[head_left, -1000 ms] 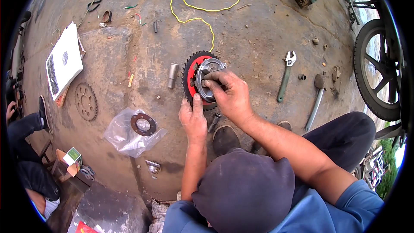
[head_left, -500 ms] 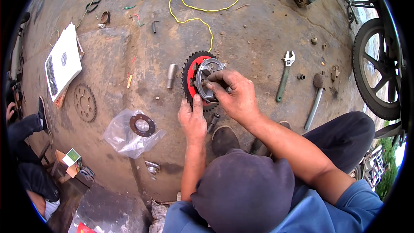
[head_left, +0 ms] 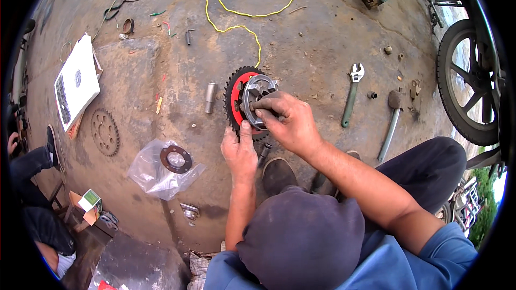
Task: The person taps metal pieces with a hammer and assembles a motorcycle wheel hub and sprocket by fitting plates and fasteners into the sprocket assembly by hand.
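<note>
A black-toothed sprocket with a red face stands tilted above the floor, joined to a silver metal hub on its right side. My left hand grips the sprocket's lower edge, thumb on the near face. My right hand is closed, with thumb and fingertips pinched at the hub's face. Whatever lies between those fingertips is hidden. A socket-like metal cylinder lies on the floor to the left of the sprocket. Below my left palm, a dark metal rod-like piece is partly visible.
An adjustable wrench and a hammer lie to the right, near a motorcycle wheel. Leftward are a plastic bag with a flat ring, an old sprocket and a white box. Yellow wire runs behind. Another person sits far left.
My right hand has shifted slightly left and down at the hub, its fingers still pinched. My left hand keeps its grip on the sprocket. The whole view has shifted slightly.
</note>
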